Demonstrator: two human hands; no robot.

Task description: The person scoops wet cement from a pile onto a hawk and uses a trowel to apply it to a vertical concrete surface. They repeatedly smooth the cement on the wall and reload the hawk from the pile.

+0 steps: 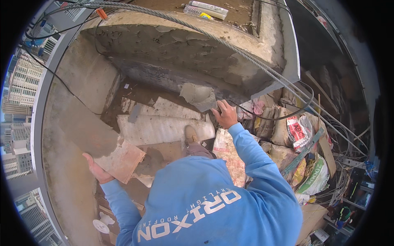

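Observation:
My left hand [97, 169] grips the near edge of a flat mortar board [128, 159], its fingers mostly hidden underneath. Wet grey mortar [91, 133] covers the far part of this board, while its reddish near corner is bare. In my right hand [225, 115] is what looks like a plastering trowel [208, 103]; its handle is hidden by my fingers. A thick lump of mortar [194, 92] sits on the blade, below the rough, freshly coated face of a low concrete wall [172, 51].
A steel cable [197, 29] runs diagonally across the wall top. Pale sheets [164, 128] lie underfoot by my shoe [190, 134]. Stuffed sacks [283, 131] and tangled wires crowd the right. A metal-edged parapet [37, 135] borders a steep drop at left; a plastic bottle [198, 11] lies on top.

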